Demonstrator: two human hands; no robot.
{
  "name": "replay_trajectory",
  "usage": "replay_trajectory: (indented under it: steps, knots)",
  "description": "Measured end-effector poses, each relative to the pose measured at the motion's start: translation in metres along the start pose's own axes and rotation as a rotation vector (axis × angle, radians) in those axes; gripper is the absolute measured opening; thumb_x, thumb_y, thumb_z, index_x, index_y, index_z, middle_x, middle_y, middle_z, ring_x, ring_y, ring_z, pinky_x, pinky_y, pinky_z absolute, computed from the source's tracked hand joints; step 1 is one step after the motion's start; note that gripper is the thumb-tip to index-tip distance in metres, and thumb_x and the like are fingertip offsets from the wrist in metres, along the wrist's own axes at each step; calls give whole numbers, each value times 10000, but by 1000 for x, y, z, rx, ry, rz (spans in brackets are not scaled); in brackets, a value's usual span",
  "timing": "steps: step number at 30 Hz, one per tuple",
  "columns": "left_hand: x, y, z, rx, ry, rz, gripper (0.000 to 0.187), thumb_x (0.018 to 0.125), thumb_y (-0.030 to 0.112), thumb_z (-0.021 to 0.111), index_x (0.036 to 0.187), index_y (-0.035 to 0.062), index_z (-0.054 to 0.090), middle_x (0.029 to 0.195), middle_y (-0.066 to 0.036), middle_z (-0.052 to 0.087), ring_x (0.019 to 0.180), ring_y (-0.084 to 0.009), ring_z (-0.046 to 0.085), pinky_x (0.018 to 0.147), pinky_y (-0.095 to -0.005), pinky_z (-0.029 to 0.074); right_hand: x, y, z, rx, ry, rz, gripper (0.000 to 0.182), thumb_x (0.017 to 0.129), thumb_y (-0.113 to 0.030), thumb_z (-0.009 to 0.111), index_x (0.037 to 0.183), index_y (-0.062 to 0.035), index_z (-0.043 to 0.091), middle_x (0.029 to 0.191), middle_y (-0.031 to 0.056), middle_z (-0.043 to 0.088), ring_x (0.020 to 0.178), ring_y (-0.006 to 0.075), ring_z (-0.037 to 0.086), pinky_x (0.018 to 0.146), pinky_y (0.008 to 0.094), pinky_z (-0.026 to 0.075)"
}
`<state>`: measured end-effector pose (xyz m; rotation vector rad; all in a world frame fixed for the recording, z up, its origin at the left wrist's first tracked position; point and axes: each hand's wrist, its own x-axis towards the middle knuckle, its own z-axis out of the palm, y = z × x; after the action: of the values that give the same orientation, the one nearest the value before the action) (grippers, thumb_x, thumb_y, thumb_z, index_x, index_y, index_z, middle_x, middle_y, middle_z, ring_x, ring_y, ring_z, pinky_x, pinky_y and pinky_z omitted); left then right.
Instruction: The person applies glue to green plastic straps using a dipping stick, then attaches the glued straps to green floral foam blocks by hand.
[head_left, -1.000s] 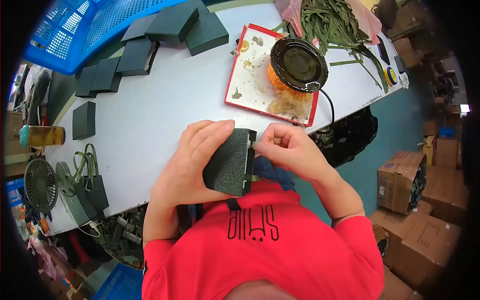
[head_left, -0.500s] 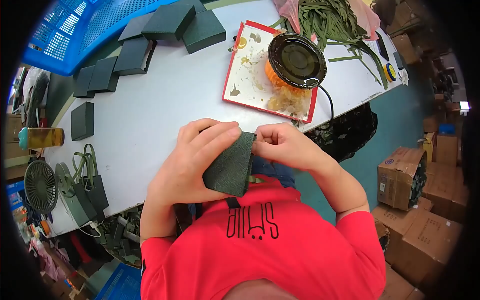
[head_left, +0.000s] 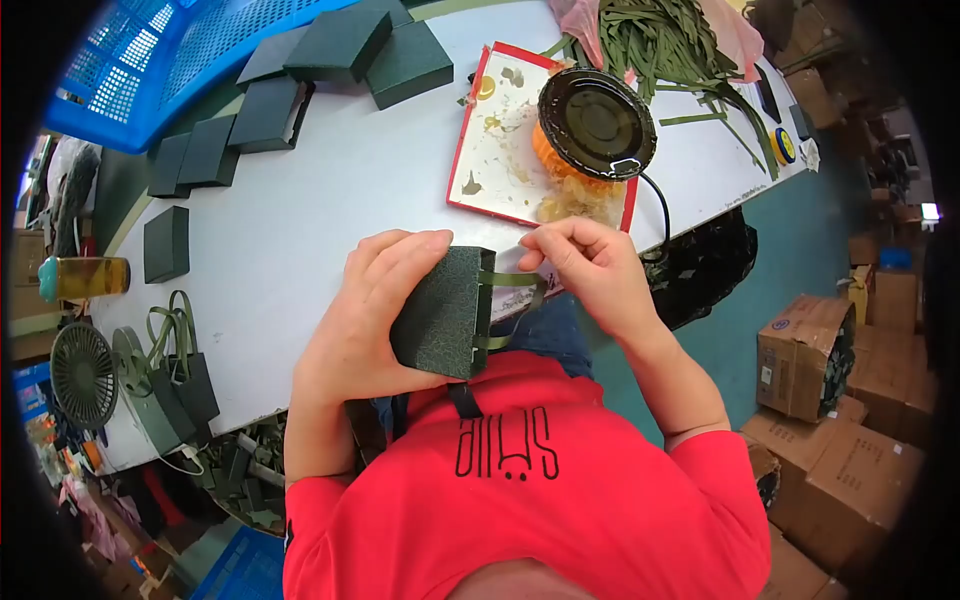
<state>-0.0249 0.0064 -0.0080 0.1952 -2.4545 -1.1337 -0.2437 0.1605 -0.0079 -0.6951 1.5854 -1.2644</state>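
Observation:
My left hand (head_left: 365, 325) is wrapped round a small dark green paper gift bag (head_left: 440, 315) with a leathery texture, held on its side above the table's front edge. Its mouth faces right, and an olive ribbon handle (head_left: 512, 280) loops out of it. My right hand (head_left: 588, 268) is just right of the mouth, beside the ribbon, with bent fingers slightly apart and nothing visible between them. Behind it, a round black-topped pot (head_left: 597, 122) with an orange body stands on a red-rimmed white tray (head_left: 480, 165) spotted with amber, glue-like residue.
Several dark green boxes or bags (head_left: 338, 45) lie along the far left beside a blue plastic basket (head_left: 135, 75). Finished-looking handled bags (head_left: 188, 385) and a small fan (head_left: 84, 375) stand left. Olive ribbons (head_left: 665, 45) pile at the back. Cartons (head_left: 800, 360) sit right.
My right hand has drawn away from the bag's mouth, up and to the right. The ribbon loop now shows outside the bag. My left hand has shifted the bag slightly left and up.

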Motion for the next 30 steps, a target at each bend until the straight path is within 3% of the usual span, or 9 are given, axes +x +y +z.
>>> replay_trajectory:
  steps: [5,7,10,13,16,19,22,26,30]
  knots:
    - [2,4,2,45,-26,5,961,537,204,905,1395,55,498,1383,-130,555,1241,-381,507,1039,-478,407,-4,7,19,69,-2,-95,134,936,-74,699,1041,4,670,858,-18,669,719,8,563,633,173,451]
    - [5,8,3,86,-57,2,938,537,207,898,1378,48,515,1376,-135,560,1237,-383,511,1038,-481,408,-6,-4,17,-64,-57,-34,158,918,-68,722,1041,0,650,831,-40,630,730,5,568,645,169,462]
    - [3,11,3,111,-109,2,901,543,211,892,1351,35,535,1360,-151,571,1218,-388,519,1025,-481,418,-5,8,18,-19,-85,-8,192,921,-142,747,978,-10,619,810,-42,613,720,4,560,635,174,460]
    - [0,7,5,135,-129,67,1065,497,204,936,1432,50,451,1406,-182,539,1242,-419,488,1021,-503,434,-9,3,14,-75,-134,8,191,944,-173,724,964,-23,607,823,-26,629,740,13,582,649,186,471]
    - [2,10,4,136,-135,75,1077,498,213,942,1439,55,441,1404,-189,540,1230,-422,497,1016,-511,436,-13,11,15,-1,-149,-32,181,959,-180,695,985,-27,602,836,-19,642,763,25,609,652,195,477]
    - [3,14,7,87,-86,65,921,528,215,896,1351,31,526,1364,-173,566,1196,-394,520,1000,-486,434,-15,12,16,-3,-91,-40,246,930,-240,716,912,-11,630,754,6,651,665,60,584,598,241,471]
    - [5,16,6,73,-107,82,932,516,215,895,1353,42,524,1373,-174,560,1197,-395,517,999,-490,432,-19,3,14,-94,-136,-38,242,930,-221,704,859,-1,636,708,21,634,643,65,557,581,254,455]
    - [6,18,10,130,-152,123,917,513,221,894,1342,57,538,1379,-176,549,1200,-405,511,1010,-503,420,-18,13,15,-104,-157,-64,223,926,-172,690,795,-10,611,634,-37,541,604,30,442,529,252,364]
    - [4,19,9,154,-128,58,886,523,233,902,1322,63,561,1381,-182,529,1209,-410,498,1028,-520,404,-19,16,7,-135,-110,-159,156,947,-169,676,901,-21,686,684,-34,605,611,26,486,540,227,398]
